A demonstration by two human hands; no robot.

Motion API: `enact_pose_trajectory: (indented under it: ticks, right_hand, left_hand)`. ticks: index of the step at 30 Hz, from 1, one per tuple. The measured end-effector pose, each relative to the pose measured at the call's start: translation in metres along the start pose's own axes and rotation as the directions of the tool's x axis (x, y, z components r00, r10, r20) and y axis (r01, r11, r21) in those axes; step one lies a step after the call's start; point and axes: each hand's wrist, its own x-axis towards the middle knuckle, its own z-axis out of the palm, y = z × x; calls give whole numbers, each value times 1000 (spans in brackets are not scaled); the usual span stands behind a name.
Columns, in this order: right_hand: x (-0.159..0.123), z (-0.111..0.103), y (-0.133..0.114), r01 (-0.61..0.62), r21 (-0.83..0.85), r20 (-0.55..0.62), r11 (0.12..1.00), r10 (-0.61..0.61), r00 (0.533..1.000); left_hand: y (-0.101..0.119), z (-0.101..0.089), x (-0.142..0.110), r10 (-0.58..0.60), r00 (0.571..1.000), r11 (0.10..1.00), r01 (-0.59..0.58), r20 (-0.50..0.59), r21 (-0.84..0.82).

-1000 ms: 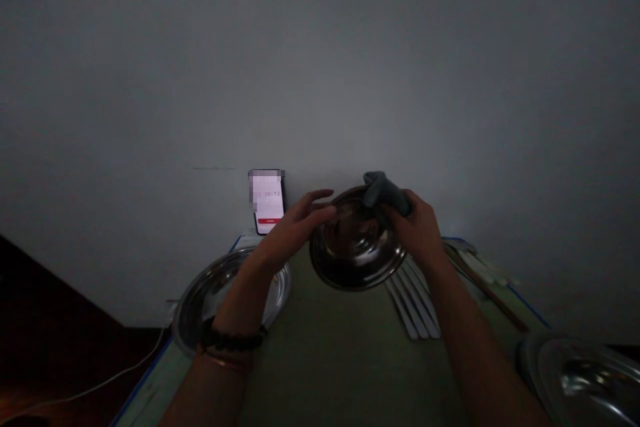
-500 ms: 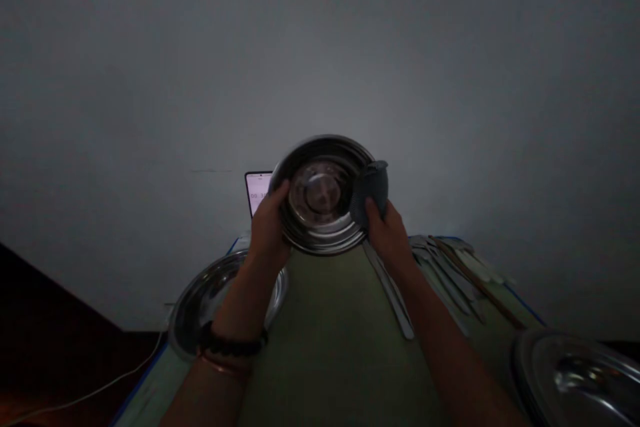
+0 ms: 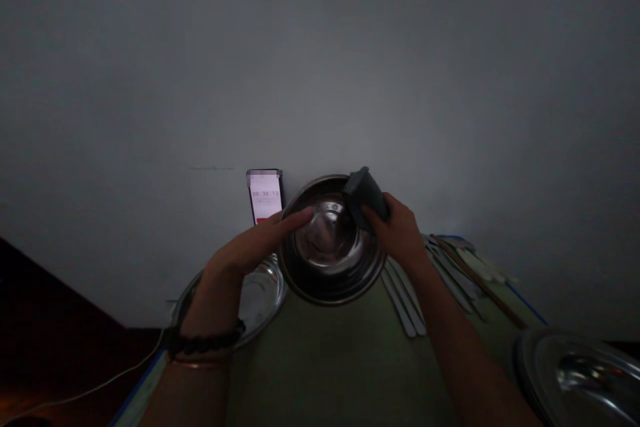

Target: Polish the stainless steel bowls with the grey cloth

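A shiny round metal bowl [image 3: 330, 287] is held up above the table, its inside facing me. My left hand [image 3: 255, 240] grips the bowl's left rim, thumb laid over the inner wall and the other fingers hidden behind it. In my right hand [image 3: 397, 227] is a folded grey cloth [image 3: 365, 200], pinched between thumb and fingers and pressed against the bowl's upper right rim. A black bracelet and a copper-coloured band circle my left wrist.
Behind my left forearm lies another metal dish [image 3: 260, 297]. A phone [image 3: 265, 197] showing a timer leans on the wall [image 3: 320, 67]. Table knives [image 3: 404, 307] and other long utensils [image 3: 460, 280] lie to the right. Stacked metal dishes [image 3: 590, 373] sit at the near right corner.
The bowl has come lower and turned in my hands. My left thumb now reaches further over its inside. The cloth has shifted along the rim, and more of the phone shows.
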Motion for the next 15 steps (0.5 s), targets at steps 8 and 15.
enact_pose_trajectory:
  ticks: [8, 15]
  right_hand:
    - [-8, 11, -7, -78, -162, -74, 984, 67, 995]
    - [-7, 14, -5, 110, -287, -213, 951, -176, 961]
  left_hand:
    - [-1, 6, 13, -3, 999, 999, 5, -51, 37]
    - [-15, 16, 30, 83, 964, 987, -115, -252, -116]
